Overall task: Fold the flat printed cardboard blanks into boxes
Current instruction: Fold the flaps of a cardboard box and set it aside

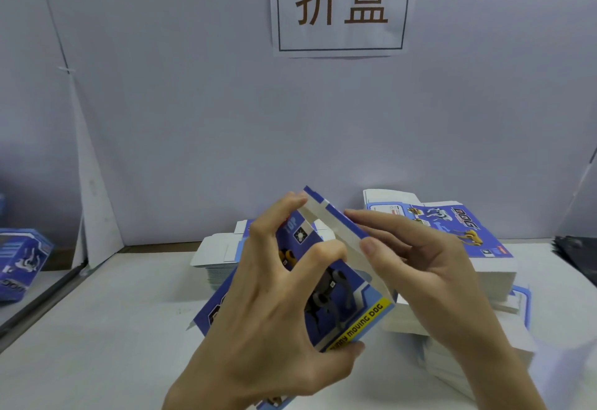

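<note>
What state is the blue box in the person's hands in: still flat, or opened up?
Opened up, not closed. The blue box shows two faces meeting at an edge; its white-backed top flap stands open between both hands' fingers.

A white table (pixel 97 329) is seen below a pale backdrop. Two stacks of flat printed blanks are laid on it: one (pixel 219 258) at the centre back, a taller one (pixel 484 248) at the right. A folded box (pixel 19 264) is seen at the far left edge.
</note>
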